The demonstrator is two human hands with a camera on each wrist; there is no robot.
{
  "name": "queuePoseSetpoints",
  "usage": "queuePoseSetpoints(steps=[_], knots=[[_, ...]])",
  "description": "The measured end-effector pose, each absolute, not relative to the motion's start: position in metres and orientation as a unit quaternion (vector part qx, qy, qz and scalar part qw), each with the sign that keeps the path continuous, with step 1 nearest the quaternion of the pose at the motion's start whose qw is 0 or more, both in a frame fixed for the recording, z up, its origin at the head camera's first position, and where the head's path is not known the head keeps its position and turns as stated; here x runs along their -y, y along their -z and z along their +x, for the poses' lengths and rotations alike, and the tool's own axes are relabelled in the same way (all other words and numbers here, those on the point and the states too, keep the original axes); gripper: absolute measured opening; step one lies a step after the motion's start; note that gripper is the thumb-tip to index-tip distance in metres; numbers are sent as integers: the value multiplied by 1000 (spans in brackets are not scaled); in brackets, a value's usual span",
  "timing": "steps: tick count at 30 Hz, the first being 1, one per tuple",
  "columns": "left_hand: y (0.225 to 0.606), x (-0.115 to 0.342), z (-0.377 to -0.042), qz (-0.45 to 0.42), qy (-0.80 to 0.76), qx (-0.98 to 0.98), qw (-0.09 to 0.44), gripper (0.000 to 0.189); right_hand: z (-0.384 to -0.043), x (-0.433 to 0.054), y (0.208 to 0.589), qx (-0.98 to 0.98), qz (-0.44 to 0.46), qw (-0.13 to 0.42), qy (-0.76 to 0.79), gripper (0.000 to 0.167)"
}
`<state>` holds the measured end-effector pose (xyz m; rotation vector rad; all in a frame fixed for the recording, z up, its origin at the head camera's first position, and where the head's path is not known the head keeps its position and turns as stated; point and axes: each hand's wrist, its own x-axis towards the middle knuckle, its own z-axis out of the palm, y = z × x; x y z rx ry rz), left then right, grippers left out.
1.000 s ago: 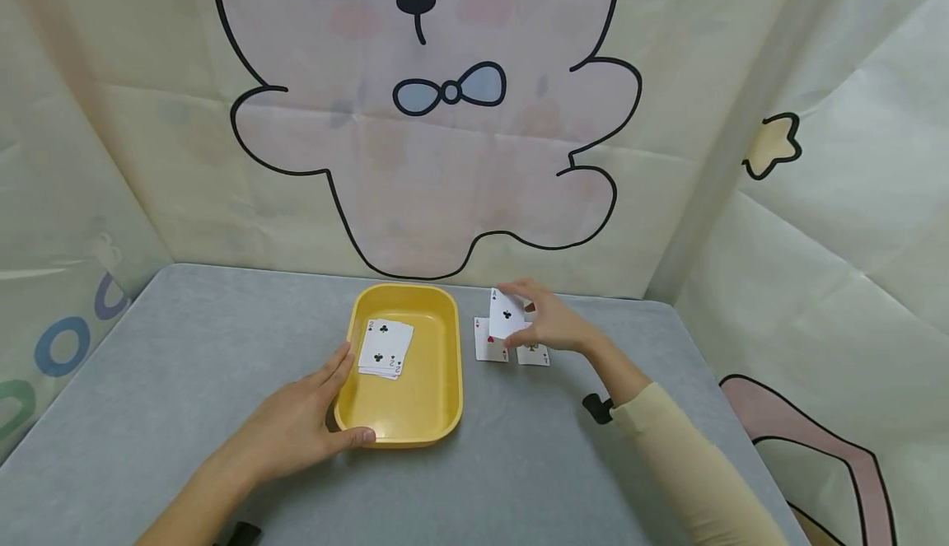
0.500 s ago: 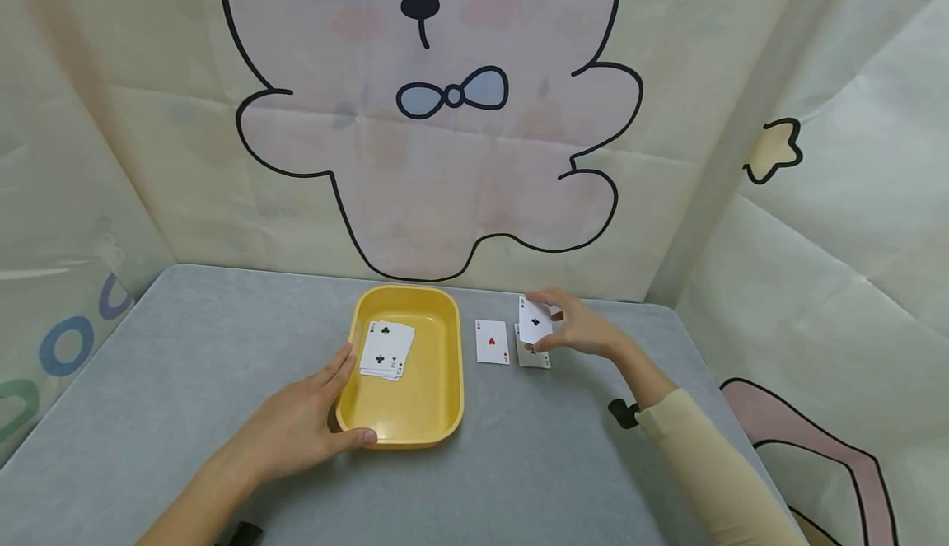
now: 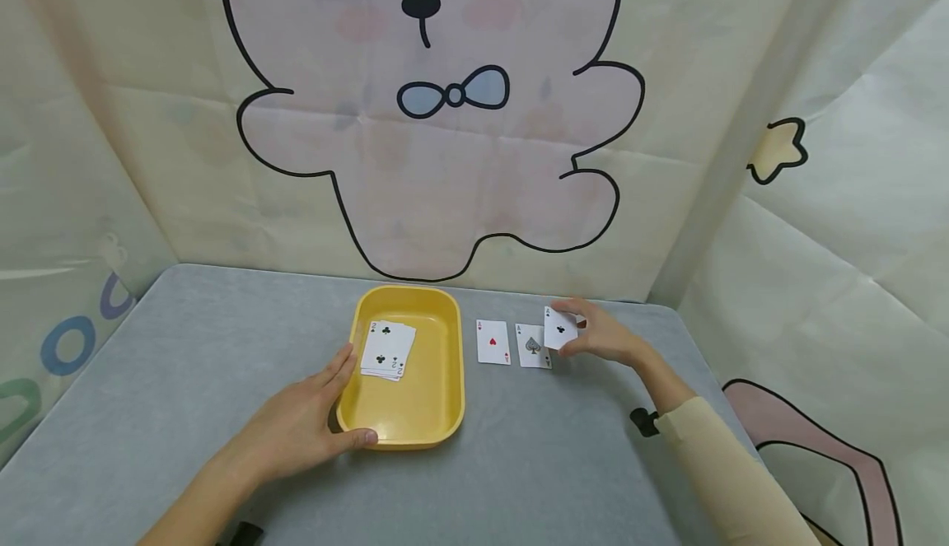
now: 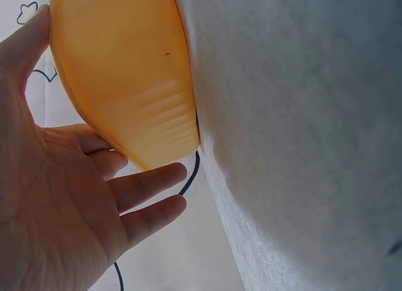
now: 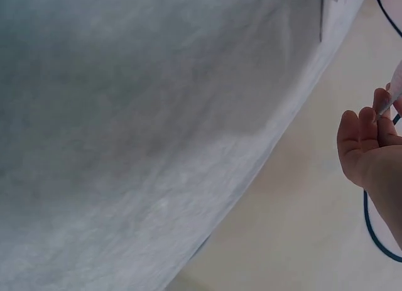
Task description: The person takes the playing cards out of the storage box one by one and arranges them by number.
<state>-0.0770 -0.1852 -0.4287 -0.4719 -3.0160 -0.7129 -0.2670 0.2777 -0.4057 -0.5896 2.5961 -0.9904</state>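
Observation:
My right hand [image 3: 604, 336] pinches a playing card, the ace of clubs [image 3: 558, 328], between thumb and fingers, and the card overlaps the right edge of the ace of spades [image 3: 530, 348]. Left of that lies the ace of hearts [image 3: 493, 350], face up. My left hand [image 3: 296, 431] holds the yellow tray [image 3: 437, 381] at its near left corner, thumb on the near rim and fingers along the left side. In the left wrist view, two fingers [image 4: 151, 187] extend beside the tray wall. A loose pile of cards [image 3: 385, 348], the two of clubs on top, lies inside the tray.
Grey cloth covers the table [image 3: 504, 464], whose back edge meets a curtain [image 3: 445, 200] with a bear drawing. More printed curtain [image 3: 830, 282] hangs along the right side. A black wrist strap piece [image 3: 643, 422] juts out by the right sleeve [image 3: 730, 468].
My right hand has carried the ace of clubs rightward, from over the ace of hearts, across the ace of spades, to its right side. My left hand and the tray stay put.

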Motion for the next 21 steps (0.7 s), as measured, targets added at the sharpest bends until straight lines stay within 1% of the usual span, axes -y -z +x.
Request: queuePoseSetpoints(steps=[9,13,21], knots=[[427,185,-77,-149,228,962,6,114,-273,-295,422,-920,-197,131,312,88],[427,184,-77,-150,228,962,3,115,-275,-300,428,-922,-214,124,299,88],[428,184,-77,-146,227,963,5,114,-280,-301,438,-914,-259,129,283,88]])
